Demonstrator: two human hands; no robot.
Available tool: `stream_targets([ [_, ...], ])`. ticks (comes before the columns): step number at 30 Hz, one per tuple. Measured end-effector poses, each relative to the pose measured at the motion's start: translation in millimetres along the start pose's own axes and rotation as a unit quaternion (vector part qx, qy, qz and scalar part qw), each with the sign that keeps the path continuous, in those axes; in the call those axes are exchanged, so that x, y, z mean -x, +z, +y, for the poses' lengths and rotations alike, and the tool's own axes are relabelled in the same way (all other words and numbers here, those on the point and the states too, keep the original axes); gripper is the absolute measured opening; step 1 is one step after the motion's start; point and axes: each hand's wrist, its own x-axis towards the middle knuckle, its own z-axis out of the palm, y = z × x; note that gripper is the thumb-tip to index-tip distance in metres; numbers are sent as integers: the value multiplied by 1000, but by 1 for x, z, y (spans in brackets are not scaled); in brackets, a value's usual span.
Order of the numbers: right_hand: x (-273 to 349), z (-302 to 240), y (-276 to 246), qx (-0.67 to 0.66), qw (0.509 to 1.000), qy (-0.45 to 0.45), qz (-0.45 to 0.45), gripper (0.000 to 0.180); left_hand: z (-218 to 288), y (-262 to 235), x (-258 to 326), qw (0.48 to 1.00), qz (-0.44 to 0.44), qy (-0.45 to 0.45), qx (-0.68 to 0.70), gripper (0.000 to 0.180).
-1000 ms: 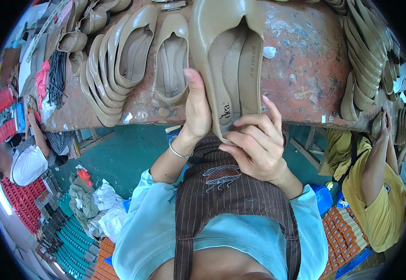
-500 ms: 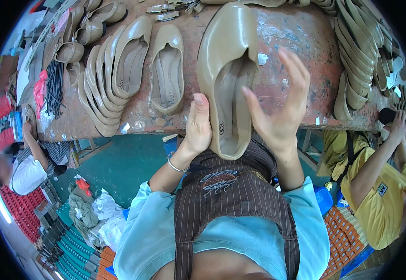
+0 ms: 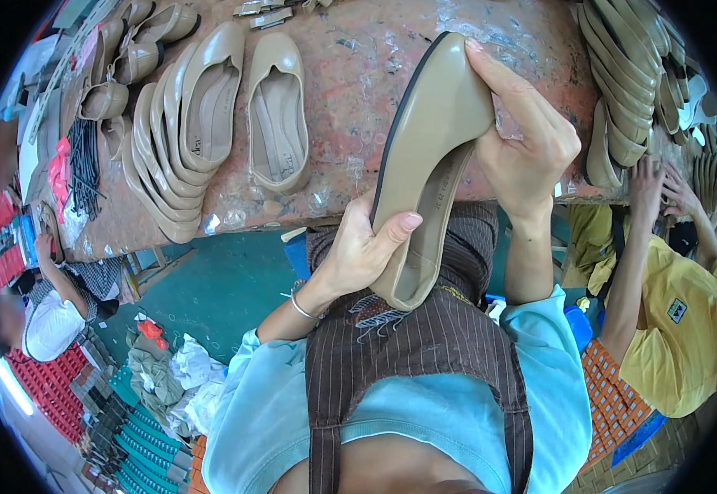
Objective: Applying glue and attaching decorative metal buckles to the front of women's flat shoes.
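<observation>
Head view: the left hand [image 3: 358,251] clasps the heel of the tan flat shoe [image 3: 428,165], while the right hand [image 3: 531,144] grips its toe.

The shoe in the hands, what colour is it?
Beige shoe with a black sole edge, seen in the head view.

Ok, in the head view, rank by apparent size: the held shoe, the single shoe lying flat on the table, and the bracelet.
1. Held shoe, though it is nearer the camera, which inflates it.
2. Single flat shoe on the table.
3. Bracelet on the left hand, clearly smallest.
</observation>
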Motion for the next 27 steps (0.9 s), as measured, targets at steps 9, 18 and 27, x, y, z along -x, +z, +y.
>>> stream_targets([
  [9, 7, -15, -6, -50, 984, 119, -123, 52, -19, -16, 9, 997, -31, -67, 11, 65],
  [18, 59, 31, -36, -196, 951, 236, -47, 49, -34, -31, 4, 963, 86, -177, 185, 59],
  [27, 90, 62, 14, -75, 916, 367, -146, 47, -28, -17, 3, 901, 244, -22, -359, 58],
])
